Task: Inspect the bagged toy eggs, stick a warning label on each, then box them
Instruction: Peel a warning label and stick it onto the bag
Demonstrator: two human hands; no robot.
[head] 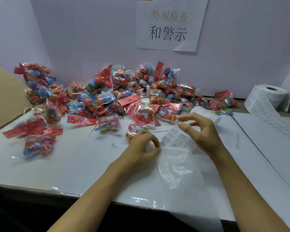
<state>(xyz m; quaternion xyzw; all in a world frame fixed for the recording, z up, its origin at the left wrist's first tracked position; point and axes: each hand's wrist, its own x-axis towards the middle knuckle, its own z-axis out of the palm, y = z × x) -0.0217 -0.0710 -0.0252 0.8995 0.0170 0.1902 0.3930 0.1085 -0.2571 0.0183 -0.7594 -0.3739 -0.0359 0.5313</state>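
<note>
At bench centre | step: labelling | left hand (141, 144) pinches label strip (176, 139) edge beside one egg bag (132, 131) | right hand (203, 129) loosely curled, empty | egg-bag pile (124, 94) behind | next: peel a label, press on bag

The bagged toy eggs (117, 92) lie in a big loose heap along the back edge of the desk (40, 164) — clear crinkled bags with red, blue and orange eggs and red header cards. Some bags lie apart near the left edge, one (38, 145) closer to the front. The label strip (176, 139) — glossy backing with small printed warning labels — runs from the middle toward the front edge. A label roll (266, 99) stands at the back right corner.
</note>
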